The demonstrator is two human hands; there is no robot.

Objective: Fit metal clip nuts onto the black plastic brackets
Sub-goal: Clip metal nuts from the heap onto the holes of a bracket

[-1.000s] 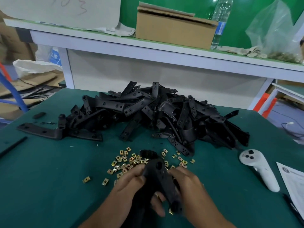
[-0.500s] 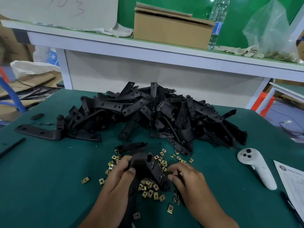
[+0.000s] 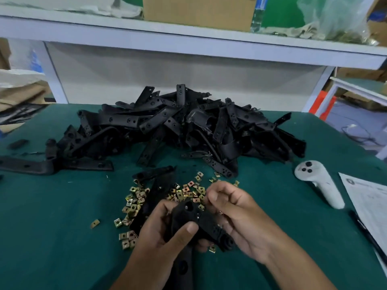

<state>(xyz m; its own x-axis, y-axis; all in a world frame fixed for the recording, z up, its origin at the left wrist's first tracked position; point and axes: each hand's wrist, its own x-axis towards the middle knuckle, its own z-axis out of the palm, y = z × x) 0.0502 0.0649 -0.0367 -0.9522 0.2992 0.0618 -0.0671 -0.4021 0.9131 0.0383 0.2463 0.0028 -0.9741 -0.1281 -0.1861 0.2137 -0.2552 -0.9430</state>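
Observation:
My left hand (image 3: 165, 233) grips a black plastic bracket (image 3: 188, 214) just above the green table, thumb across its front. My right hand (image 3: 236, 214) sits against the bracket's right side with its fingers curled and fingertips pinched together; a small glint of metal shows inside them, seemingly a clip nut. Brass-coloured clip nuts (image 3: 188, 190) lie scattered under and beyond both hands, with more nuts (image 3: 134, 199) to the left. A second bracket (image 3: 156, 185) lies flat among them. A big pile of black brackets (image 3: 178, 130) fills the middle of the table.
A white controller (image 3: 318, 183) lies to the right, with a printed sheet (image 3: 368, 201) and a black pen (image 3: 366, 233) at the right edge. A long bracket (image 3: 27, 164) lies at the left. Behind the table stands a white shelf (image 3: 188, 40) carrying a cardboard box (image 3: 199, 11).
My right hand left the scattered nuts and came up beside the bracket with pinched fingertips. My left hand turned the bracket and drew it nearer. The view tilted down.

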